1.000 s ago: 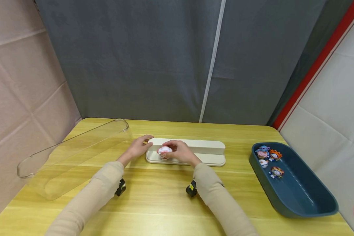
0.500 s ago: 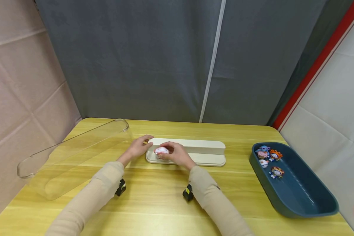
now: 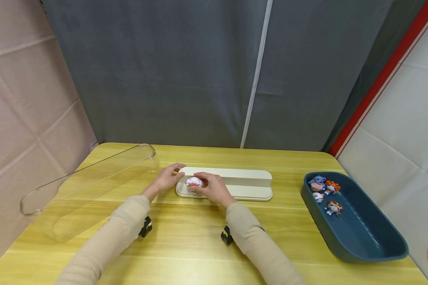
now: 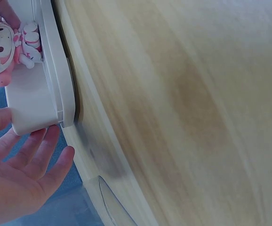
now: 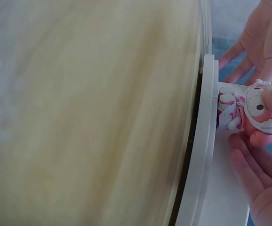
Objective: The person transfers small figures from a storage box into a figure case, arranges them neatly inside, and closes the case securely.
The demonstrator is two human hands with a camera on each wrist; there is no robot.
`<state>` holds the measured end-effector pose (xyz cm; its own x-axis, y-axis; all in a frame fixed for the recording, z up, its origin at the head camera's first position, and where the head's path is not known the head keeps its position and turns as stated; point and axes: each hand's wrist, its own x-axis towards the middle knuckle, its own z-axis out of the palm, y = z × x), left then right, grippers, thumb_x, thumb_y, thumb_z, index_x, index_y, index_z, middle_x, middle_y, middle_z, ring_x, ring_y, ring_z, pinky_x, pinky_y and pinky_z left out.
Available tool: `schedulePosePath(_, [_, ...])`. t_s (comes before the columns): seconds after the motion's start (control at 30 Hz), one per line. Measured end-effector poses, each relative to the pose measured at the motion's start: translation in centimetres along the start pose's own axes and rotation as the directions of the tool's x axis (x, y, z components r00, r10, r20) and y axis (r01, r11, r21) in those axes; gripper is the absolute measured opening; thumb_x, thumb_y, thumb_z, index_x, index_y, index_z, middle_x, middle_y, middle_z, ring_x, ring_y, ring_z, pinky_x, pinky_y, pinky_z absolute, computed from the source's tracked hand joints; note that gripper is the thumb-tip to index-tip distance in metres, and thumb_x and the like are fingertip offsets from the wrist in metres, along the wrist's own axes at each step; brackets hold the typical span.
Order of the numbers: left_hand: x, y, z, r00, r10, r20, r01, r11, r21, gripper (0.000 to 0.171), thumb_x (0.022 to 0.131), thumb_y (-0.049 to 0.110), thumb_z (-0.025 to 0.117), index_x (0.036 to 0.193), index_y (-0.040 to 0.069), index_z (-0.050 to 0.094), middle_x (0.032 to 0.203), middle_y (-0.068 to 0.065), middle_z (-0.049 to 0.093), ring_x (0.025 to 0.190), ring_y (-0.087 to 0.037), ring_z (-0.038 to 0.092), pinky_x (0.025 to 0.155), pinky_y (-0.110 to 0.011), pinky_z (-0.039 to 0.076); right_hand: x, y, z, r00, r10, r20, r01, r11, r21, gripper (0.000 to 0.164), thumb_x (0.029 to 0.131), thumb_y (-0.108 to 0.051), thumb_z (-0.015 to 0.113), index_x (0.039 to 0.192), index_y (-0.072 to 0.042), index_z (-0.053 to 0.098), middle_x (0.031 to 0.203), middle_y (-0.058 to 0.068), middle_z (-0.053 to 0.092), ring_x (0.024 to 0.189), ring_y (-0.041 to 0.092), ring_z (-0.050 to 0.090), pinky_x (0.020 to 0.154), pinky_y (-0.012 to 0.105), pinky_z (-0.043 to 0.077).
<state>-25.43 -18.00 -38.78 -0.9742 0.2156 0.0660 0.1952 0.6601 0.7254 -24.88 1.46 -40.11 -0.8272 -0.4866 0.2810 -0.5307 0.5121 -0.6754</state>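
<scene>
My right hand [image 3: 215, 189] grips a small pink-and-white figurine [image 3: 193, 182] by its head, thumb over the face, above the left part of a cream two-step display stand [image 3: 251, 192]. Both wrist views show the figurine [image 5: 256, 104] upright, with its feet close over the lower step and its face toward the front. At the stand's left end, my left hand [image 3: 167, 178] holds the raised step, thumb in front and fingers round the end. In the left wrist view those fingertips [image 4: 51, 134] lie right at the stand's corner.
A clear plastic cover [image 3: 92, 194] lies slantwise on the wooden table [image 3: 185, 253] at the left. On the right stands a dark blue tray [image 3: 363, 221] with several figurines [image 3: 333, 207] at its far left end. A grey curtain [image 3: 164, 79] hangs behind the table.
My right hand has moved slightly left with the figurine, nearer the stand's left end, and the figurine has turned a little. The left hand has stayed where it was.
</scene>
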Motion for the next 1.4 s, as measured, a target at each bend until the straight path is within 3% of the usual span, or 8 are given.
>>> schedulePosePath(0.27, [0.0, 0.0, -0.1, 1.000, 0.004, 0.002, -0.004, 1.000, -0.001, 0.033, 0.091, 0.014, 0.049, 0.121, -0.001, 0.048, 0.112, -0.024, 0.050, 0.098, -0.036, 0.052, 0.080, -0.042, 0.045, 0.0, -0.1, 0.0, 0.998, 0.055, 0.010, -0.055, 0.998, 0.009, 0.037, 0.075, -0.023, 0.071, 0.107, -0.013, 0.058, 0.086, -0.001, 0.061, 0.076, 0.008, 0.055, 0.068, 0.022, 0.046])
schedulePosePath(0.63, [0.0, -0.1, 0.1, 1.000, 0.001, -0.002, -0.001, 1.000, -0.005, 0.033, 0.091, 0.014, 0.049, 0.121, 0.000, 0.049, 0.112, -0.024, 0.050, 0.097, -0.035, 0.053, 0.081, -0.042, 0.044, 0.5, 0.1, -0.1, 0.999, 0.027, 0.031, -0.027, 1.000, -0.006, 0.037, 0.075, -0.023, 0.071, 0.108, -0.012, 0.059, 0.086, 0.001, 0.063, 0.076, 0.008, 0.057, 0.066, 0.021, 0.046])
schedulePosePath(1.1, [0.0, 0.0, 0.0, 1.000, -0.016, -0.003, 0.016, 1.000, -0.005, 0.034, 0.091, 0.015, 0.049, 0.122, 0.000, 0.048, 0.114, -0.023, 0.049, 0.099, -0.035, 0.052, 0.080, -0.041, 0.045, 0.7, 0.0, -0.4, 0.999, -0.018, 0.038, 0.020, 0.998, -0.058, 0.037, 0.075, -0.026, 0.071, 0.108, -0.012, 0.059, 0.073, -0.004, 0.058, 0.064, 0.008, 0.050, 0.060, 0.022, 0.042])
schedulePosePath(1.4, [0.1, -0.1, 0.0, 1.000, -0.031, 0.004, 0.031, 0.999, -0.015, 0.034, 0.092, 0.015, 0.049, 0.122, 0.001, 0.048, 0.117, -0.023, 0.048, 0.100, -0.035, 0.051, 0.082, -0.041, 0.044, 0.2, 0.0, -1.1, 0.998, -0.002, 0.066, 0.003, 1.000, -0.014, 0.041, 0.076, -0.025, 0.070, 0.111, -0.008, 0.056, 0.093, 0.005, 0.065, 0.080, 0.011, 0.060, 0.071, 0.022, 0.047])
